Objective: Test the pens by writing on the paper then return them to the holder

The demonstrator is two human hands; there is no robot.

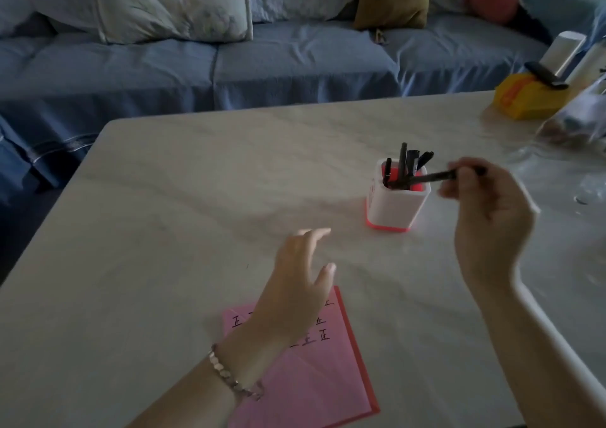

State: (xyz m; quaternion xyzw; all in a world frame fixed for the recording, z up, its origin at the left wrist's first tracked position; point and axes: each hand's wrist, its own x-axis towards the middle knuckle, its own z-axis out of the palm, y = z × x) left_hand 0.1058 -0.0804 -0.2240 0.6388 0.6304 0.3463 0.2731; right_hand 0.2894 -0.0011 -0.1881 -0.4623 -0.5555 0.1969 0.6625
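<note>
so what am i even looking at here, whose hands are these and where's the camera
There is no machine here: a person wears one camera on their head, looking down at their own two hands. The right hand pinches a black pen, its far end at the mouth of the white holder, where more pens stand. The left hand, fingers relaxed, holds nothing and is above the pink paper, which already bears written marks. Holder and paper sit on a pale table, with a blue sofa behind.
</note>
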